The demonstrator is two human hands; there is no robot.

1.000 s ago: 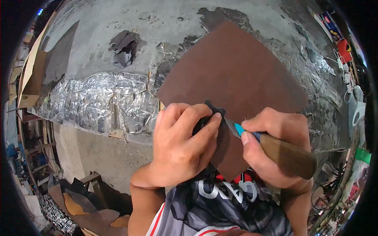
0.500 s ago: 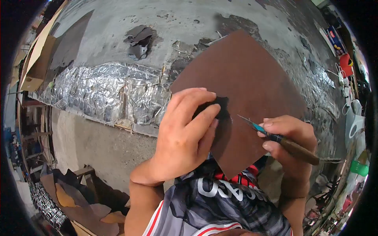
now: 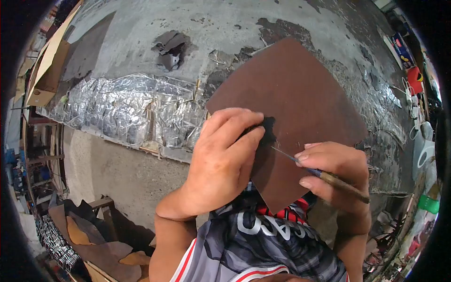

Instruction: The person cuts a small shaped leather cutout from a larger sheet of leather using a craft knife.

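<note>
A large brown sheet (image 3: 300, 94) lies over the near edge of the worn table, one corner hanging toward my body. On it rests a small black piece (image 3: 268, 130), partly hidden beneath my left hand (image 3: 221, 157), whose fingers are closed on it. My right hand (image 3: 336, 171) grips a thin pointed tool (image 3: 324, 176) with a wooden handle. The tool's fine tip points left and is beside the black piece, over the brown sheet.
Crumpled silver tape (image 3: 127, 110) covers the table's near edge. Dark scraps (image 3: 171, 49) lie farther back on the table. A cardboard box (image 3: 47, 75) stands at the left, brown offcuts (image 3: 94, 244) are at lower left, and a red object (image 3: 414, 79) is at right.
My right hand has moved slightly left and down, bringing the tool's tip closer to the black piece. My left hand has stayed nearly in place.
</note>
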